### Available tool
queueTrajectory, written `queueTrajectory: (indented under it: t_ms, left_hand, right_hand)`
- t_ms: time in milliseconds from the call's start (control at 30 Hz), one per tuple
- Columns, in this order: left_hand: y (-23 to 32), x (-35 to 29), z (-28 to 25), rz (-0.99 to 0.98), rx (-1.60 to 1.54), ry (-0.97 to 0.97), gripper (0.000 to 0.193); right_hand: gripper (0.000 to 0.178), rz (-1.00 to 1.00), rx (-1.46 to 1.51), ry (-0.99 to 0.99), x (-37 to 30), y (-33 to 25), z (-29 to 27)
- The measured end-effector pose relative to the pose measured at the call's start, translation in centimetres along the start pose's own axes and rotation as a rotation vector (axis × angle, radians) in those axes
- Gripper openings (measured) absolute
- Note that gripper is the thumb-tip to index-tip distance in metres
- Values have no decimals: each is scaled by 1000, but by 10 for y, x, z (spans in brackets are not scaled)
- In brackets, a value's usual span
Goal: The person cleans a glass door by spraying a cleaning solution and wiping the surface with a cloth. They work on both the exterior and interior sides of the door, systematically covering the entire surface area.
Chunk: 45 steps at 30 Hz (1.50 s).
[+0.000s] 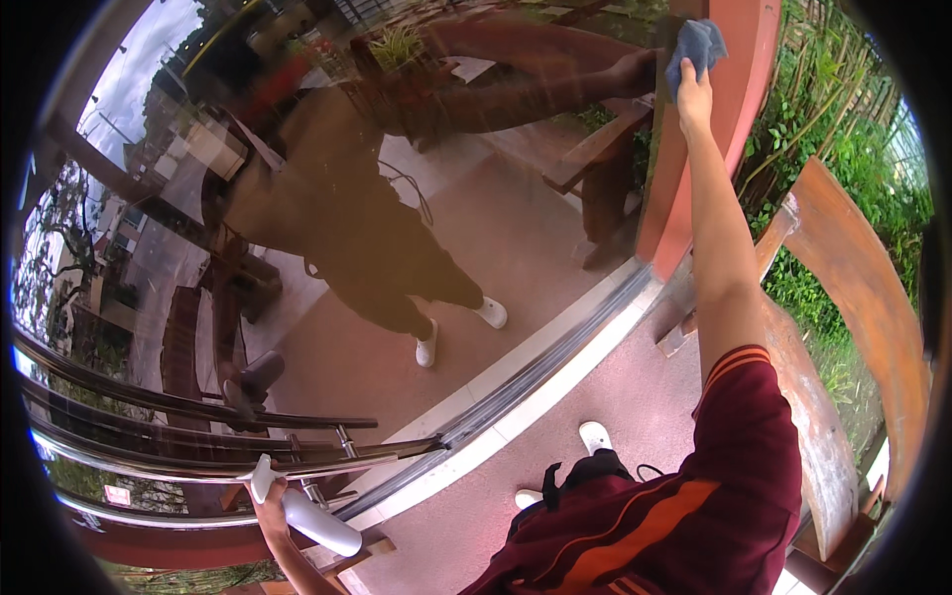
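My right hand [693,91] is stretched far up and ahead, closed round a bunched blue-grey cloth [700,48]. The cloth lies against the right edge of a large dark glass pane [516,198], beside its reddish frame [684,188]. Low on the left, my left hand [270,508] grips a white spray bottle [322,524] near its white trigger head [262,478]. That bottle is tilted, with its base pointing right. My reflection shows in the glass, its arm reaching to the same spot as the cloth.
Shiny metal handle bars [198,451] run along the left by the bottle. A metal track [545,362] borders the foot of the glass. To my right stands a wooden bench [858,297], with green plants [823,89] behind it. Pinkish floor [615,416] lies beneath me.
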State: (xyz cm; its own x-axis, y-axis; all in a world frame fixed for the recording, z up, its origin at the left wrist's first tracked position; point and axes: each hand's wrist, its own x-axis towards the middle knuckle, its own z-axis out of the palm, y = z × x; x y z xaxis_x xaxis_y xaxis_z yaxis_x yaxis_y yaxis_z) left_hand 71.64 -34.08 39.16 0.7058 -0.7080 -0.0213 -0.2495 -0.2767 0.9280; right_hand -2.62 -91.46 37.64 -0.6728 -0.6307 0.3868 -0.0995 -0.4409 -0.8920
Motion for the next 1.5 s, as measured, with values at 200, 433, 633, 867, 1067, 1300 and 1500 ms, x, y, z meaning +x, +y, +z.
queueTrajectory:
  t_ms: [200,433,633,867,1067,1300,1500]
  left_hand:
    - [16,-8,1,-12,6,-133,67]
    - [-2,3,-14,97,57,-204,65]
    - [-7,2,-37,85,72,-248,62]
    - [-3,-5,-27,88,81,-172,64]
    - [10,-13,-9,-63,107,-53,66]
    - [-5,-6,-15,15,48,-37,59]
    - [-10,-5,-30,121,270,-114,66]
  right_hand:
    - [64,-71,67,128,-100,45,21]
    - [90,-664,44,-522,-554,-124,132]
    - [45,-1012,167,-688,-680,-118,149]
    - [79,-763,-289,-512,-428,12,42]
    - [55,-31,-30,-76,-169,113,-16]
    - [65,-62,124,-126,-269,21,29]
    - [70,-825,-38,-569,-511,-152,129]
